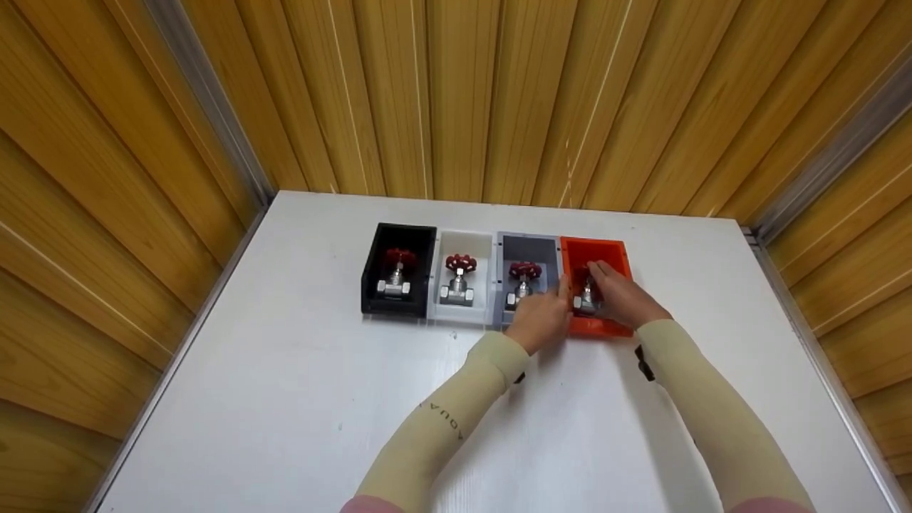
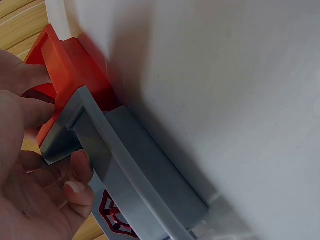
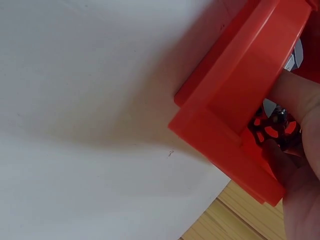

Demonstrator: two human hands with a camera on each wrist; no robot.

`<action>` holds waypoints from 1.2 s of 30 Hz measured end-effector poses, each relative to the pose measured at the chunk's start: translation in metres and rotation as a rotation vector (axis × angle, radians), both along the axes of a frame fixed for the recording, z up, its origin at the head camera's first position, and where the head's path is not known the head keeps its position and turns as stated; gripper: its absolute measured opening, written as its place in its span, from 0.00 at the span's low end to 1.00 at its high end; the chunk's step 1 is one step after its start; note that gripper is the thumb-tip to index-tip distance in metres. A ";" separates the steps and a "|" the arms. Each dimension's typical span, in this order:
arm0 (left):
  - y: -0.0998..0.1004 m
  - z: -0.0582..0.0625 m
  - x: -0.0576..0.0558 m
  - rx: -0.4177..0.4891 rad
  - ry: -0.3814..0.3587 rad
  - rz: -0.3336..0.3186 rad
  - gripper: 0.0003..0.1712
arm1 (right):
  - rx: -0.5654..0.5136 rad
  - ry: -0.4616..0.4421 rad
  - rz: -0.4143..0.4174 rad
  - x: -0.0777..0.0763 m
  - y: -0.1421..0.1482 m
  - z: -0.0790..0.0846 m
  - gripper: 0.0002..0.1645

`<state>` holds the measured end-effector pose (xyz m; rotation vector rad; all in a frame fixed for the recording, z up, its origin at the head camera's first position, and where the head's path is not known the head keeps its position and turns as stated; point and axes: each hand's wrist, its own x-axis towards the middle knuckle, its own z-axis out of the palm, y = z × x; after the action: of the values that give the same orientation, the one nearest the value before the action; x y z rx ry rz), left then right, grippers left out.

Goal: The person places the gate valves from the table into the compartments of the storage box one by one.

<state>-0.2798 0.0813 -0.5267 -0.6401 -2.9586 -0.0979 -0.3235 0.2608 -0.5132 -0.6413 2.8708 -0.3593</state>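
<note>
Four joined bins stand in a row, each with a metal valve with a red handwheel inside. My right hand point(image 1: 625, 296) reaches into the orange bin point(image 1: 598, 326) at the right end and holds the valve point(image 1: 587, 299) there. In the right wrist view, its fingers lie around the dark red handwheel point(image 3: 275, 129). My left hand point(image 1: 539, 320) is at the wall shared by the grey bin point(image 1: 529, 246) and the orange one. The left wrist view shows the bin walls between its thumb and curled fingers point(image 2: 80, 167). Behind that hand, the grey bin's valve point(image 1: 524, 283) is partly covered.
Left of the grey bin come a white bin point(image 1: 464, 241) with a valve point(image 1: 458, 281) and a black bin point(image 1: 406, 235) with another valve point(image 1: 395, 274). All stand on a white table point(image 1: 299, 399). Wood-patterned walls point(image 1: 456, 100) enclose its back and sides.
</note>
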 end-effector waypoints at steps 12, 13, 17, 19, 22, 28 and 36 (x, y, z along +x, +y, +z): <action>0.000 0.000 0.001 -0.014 0.010 -0.003 0.40 | 0.038 -0.035 -0.026 0.002 -0.003 0.003 0.49; 0.000 0.000 0.002 -0.013 0.007 -0.002 0.40 | 0.039 -0.049 -0.034 0.002 -0.004 0.003 0.49; -0.001 -0.001 0.001 -0.006 0.000 -0.001 0.40 | 0.047 -0.094 -0.071 0.003 -0.005 0.006 0.50; -0.001 -0.001 0.001 -0.002 0.000 -0.003 0.40 | 0.049 -0.095 -0.076 0.003 -0.006 0.006 0.51; -0.001 -0.001 0.001 0.002 0.003 -0.004 0.41 | 0.047 -0.086 -0.081 0.004 -0.007 0.007 0.51; -0.002 0.000 0.002 0.010 0.018 -0.014 0.41 | 0.016 -0.081 -0.099 0.006 -0.007 0.008 0.51; -0.001 -0.002 0.002 -0.005 0.003 0.002 0.41 | -0.056 -0.094 -0.122 0.009 -0.007 0.006 0.54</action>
<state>-0.2774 0.0802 -0.5289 -0.6379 -2.9572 -0.0890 -0.3145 0.2542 -0.5071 -0.4460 2.8255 -0.4754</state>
